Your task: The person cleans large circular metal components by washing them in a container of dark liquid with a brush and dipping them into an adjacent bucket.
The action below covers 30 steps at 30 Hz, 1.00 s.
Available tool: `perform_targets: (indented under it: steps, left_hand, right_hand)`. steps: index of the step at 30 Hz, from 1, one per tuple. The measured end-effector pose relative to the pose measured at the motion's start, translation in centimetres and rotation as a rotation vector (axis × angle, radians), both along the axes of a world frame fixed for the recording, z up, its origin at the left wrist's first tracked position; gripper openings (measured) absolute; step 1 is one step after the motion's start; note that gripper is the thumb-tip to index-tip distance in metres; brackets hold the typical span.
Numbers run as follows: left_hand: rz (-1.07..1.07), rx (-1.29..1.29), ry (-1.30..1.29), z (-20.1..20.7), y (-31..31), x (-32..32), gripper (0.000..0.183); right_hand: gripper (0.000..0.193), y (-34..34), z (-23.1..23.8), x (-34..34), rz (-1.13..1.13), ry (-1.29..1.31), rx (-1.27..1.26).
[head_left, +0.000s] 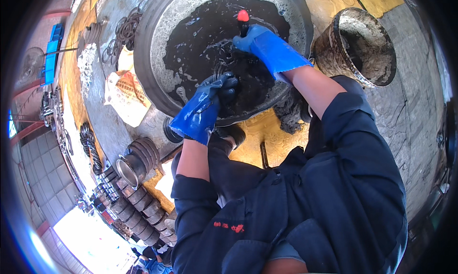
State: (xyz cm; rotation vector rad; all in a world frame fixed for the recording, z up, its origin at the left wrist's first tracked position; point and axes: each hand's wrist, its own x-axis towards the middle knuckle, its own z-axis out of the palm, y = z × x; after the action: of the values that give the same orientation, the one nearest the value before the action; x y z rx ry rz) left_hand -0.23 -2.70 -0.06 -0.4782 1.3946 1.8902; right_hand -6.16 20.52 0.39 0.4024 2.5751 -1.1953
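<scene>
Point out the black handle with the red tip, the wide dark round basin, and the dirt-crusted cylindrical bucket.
Black handle with red tip (244, 26), head view: black part under the tip.
Wide dark round basin (143, 59), head view: left rim.
Dirt-crusted cylindrical bucket (328, 47), head view: outer wall.

Bucket, open-topped, crusted with dark and pale residue; right. Bag, pale, crumpled, red print; left. Black rings, loose heap, beyond the bag; far left. Blue crate; farther left. Black coil bundle, twisted; left. Metal cylinder, open end with shiny rim; near left. Cylindrical blocks, dark, in rows; near left, beside the cylinder. Yellow sheet; far right.
</scene>
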Motion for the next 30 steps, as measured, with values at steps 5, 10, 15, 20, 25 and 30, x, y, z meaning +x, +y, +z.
perform_targets:
  steps: [5, 10, 15, 20, 25, 30]
  left_hand:
    - [-0.029, -0.087, 0.392, 0.1, 2.0, 0.4, 0.028]
    - [0.008, 0.015, 0.094, 0.7, 0.1, -0.2, 0.03]
    - [-0.287, -0.489, 0.611, 4.1, 1.0, 1.9, 0.026]
    - [-0.273, -0.531, 0.864, 5.7, 0.9, 3.3, 0.025]
    - [-0.019, -0.146, 0.459, 1.0, -0.3, 1.8, 0.025]
    - [0.08, -0.164, 0.226, 2.2, -0.3, 1.6, 0.027]
  right_hand:
    - [0.049, 2.2, 0.0, -1.5, -0.181, 0.075, -0.086]
    - [0.05, 2.7, -0.1, -1.6, -0.14, 0.011, -0.079]
    - [0.041, 0.8, -0.3, -1.2, 0.093, 0.089, -0.643]
    - [0.037, -3.5, 3.5, 1.3, 0.343, -0.027, -0.587]
    - [0.042, -2.3, -2.4, -0.2, 0.02, 0.169, -0.276]
    - [0.046, -2.2, 3.2, 1.2, 0.095, 0.05, -0.649]
